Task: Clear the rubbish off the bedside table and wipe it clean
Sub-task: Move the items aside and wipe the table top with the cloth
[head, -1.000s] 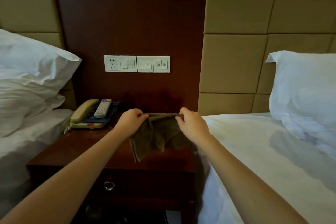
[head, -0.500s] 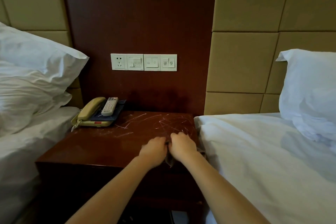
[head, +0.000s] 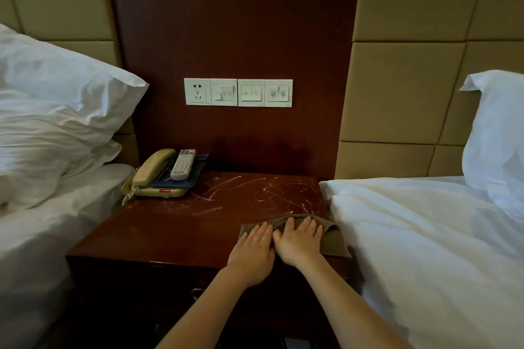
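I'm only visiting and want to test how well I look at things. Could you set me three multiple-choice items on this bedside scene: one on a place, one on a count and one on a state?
1. Where does the remote control lie?
A. on the right bed
B. by the telephone, at the back left of the bedside table
C. on the left pillow

2. How many white wall plates form the row?
A. two
B. six
C. four

3. How do the hands lie on the brown cloth?
A. flat, with straight fingers, pressing it
B. clenched into fists
C. lifted clear of it

Answers:
1. B: the remote rests next to the handset.
2. C: there is one socket plate and three switch plates.
3. A: the left hand and the right hand lie spread on the cloth.
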